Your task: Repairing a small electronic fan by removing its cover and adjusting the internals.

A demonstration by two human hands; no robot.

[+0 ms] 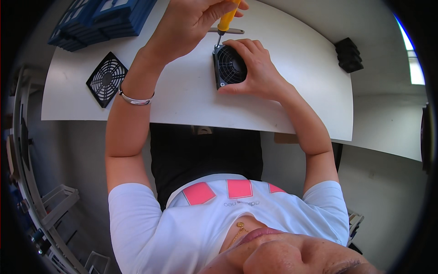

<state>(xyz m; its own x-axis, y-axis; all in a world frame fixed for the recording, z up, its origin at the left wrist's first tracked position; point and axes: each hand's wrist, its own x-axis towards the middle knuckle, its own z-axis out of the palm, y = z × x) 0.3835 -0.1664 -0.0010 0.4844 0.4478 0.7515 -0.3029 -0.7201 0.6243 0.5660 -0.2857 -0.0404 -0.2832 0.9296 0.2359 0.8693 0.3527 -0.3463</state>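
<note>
Across the white table (182, 102), the left hand (200, 20) and the right hand (260, 66) are working apart!
Blue bins (109, 18) are sitting at the far left, and a black stack (349, 55) is standing by the right edge. Over on the left, a black grille (106, 80) is lying flat. Near the middle, look, the fan (229, 66) is resting on the table, and the right hand is clamping it, thumb on the near side, fingers on the far side. And the screwdriver (226, 22)! The left hand is gripping its yellow handle; the tip is touching the fan's far left corner. Just behind, a grey strip (235, 31) is lying; at the near left corner, a silver screw (222, 84) is showing.
</note>
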